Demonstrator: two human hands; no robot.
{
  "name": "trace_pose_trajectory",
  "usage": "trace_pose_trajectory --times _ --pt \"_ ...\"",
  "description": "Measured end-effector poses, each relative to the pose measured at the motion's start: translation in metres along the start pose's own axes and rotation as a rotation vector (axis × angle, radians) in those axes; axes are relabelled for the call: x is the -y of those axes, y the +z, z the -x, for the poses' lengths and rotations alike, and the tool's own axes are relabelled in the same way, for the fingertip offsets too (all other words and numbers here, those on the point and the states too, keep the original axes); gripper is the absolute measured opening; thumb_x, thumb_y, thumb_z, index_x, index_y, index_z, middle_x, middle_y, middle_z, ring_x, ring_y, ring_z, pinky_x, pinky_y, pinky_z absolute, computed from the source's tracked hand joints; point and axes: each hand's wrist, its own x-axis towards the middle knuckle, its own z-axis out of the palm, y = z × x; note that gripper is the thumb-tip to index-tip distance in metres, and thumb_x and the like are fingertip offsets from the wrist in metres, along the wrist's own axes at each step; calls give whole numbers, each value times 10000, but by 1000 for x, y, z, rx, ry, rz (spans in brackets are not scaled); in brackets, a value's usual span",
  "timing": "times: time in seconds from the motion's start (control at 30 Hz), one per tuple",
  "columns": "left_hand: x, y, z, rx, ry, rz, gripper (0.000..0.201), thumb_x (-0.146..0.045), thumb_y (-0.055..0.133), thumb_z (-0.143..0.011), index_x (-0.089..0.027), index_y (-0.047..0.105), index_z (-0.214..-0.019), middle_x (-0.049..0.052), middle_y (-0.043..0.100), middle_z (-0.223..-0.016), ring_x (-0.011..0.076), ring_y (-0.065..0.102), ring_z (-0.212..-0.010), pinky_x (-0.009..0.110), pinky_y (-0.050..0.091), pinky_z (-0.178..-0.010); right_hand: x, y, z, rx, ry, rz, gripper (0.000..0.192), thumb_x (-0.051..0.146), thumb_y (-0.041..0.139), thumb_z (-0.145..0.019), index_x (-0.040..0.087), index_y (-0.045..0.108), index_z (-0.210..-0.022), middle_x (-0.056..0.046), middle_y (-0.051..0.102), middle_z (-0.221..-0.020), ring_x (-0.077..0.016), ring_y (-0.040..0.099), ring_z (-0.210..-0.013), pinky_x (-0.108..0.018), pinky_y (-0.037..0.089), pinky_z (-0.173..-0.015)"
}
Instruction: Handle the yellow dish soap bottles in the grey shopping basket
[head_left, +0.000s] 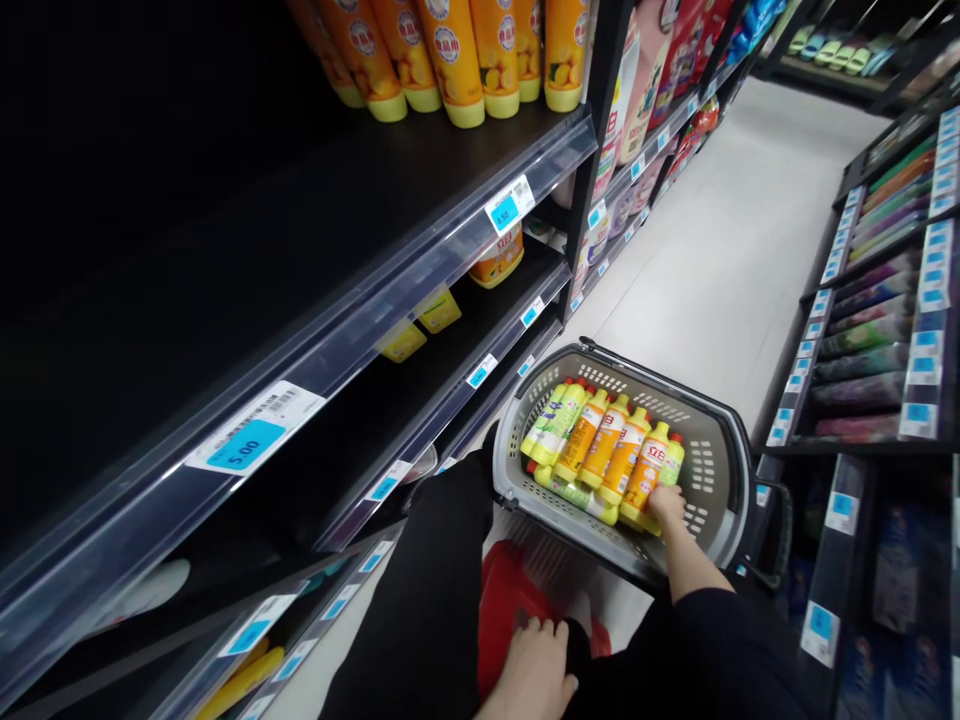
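Observation:
A grey shopping basket (645, 395) with a dark rim stands on the aisle floor before me. Inside it, several orange dish soap bottles (602, 440) with yellow caps lean in a row. Yellow-green bottles with red caps (559, 425) lie beside and under them. My right hand (667, 503) reaches into the basket, fingers closed at the lower end of the rightmost orange dish soap bottle (649, 465); its fingertips are partly hidden. Low in front of my body, my left hand (536, 665) is open and holds nothing visible, fingers loosely bent near my dark trousers.
To the left, dark shelves with price tags (255, 430) carry more orange bottles (457, 60) at the top. A red object (510, 600) lies below the basket. Racks of packaged goods (862, 345) line the right side. The pale aisle floor (697, 230) runs ahead.

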Motion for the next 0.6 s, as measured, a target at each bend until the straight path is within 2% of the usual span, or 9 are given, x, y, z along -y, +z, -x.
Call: trace_pose_trajectory --times 0.1,0.2,0.27,0.37,0.43,0.5,0.6 --pt "1 2 0 -3 6 -1 561 -272 574 -828 -63 526 -1347 200 562 -1309 365 490 -1255 488 377 -1081 2 4 9 -10 70 2 472 457 385 -1010 101 469 -1308 -155 526 -1260 -226 552 -1110 -400 487 -906" --pt "1 4 0 1 5 -1 578 -270 579 -823 -64 514 -1360 200 556 -1317 368 482 -1261 491 380 -1077 9 -3 18 -31 88 10 455 437 409 -1000 101 472 -1299 -162 518 -1259 -232 551 -1103 -382 497 -872" --pt "1 6 0 -5 5 3 568 -271 578 -823 -71 523 -1352 193 560 -1314 363 486 -1257 488 384 -1074 15 -9 25 -96 34 18 472 445 398 -996 111 445 -1327 -173 459 -1330 -253 506 -1172 -395 483 -900" --pt "0 7 0 -17 9 3 543 -274 577 -822 -76 546 -1327 187 575 -1293 358 492 -1250 488 386 -1072 24 -12 37 -167 -150 47 587 561 432 -958 134 412 -1360 -165 418 -1371 -284 439 -1246 -434 456 -952" --pt "0 7 0 -22 11 -6 539 -278 577 -825 -75 547 -1323 190 581 -1282 361 495 -1246 491 391 -1066 28 -9 43 -146 -230 72 631 590 479 -931 125 419 -1353 -159 487 -1292 -275 500 -1175 -437 469 -931" --pt "-1 6 0 -15 7 -17 541 -283 579 -826 -76 544 -1324 195 582 -1277 363 505 -1232 492 404 -1050 30 -6 46 -126 -250 92 592 544 486 -948 105 429 -1341 -156 534 -1222 -252 558 -1090 -430 480 -914" --pt "-1 6 -1 -18 -5 -28 530 -295 585 -825 -83 552 -1310 194 586 -1270 359 513 -1224 493 410 -1043 30 -3 48 -142 -275 105 531 485 461 -977 91 437 -1332 -163 528 -1241 -242 565 -1087 -428 477 -930"
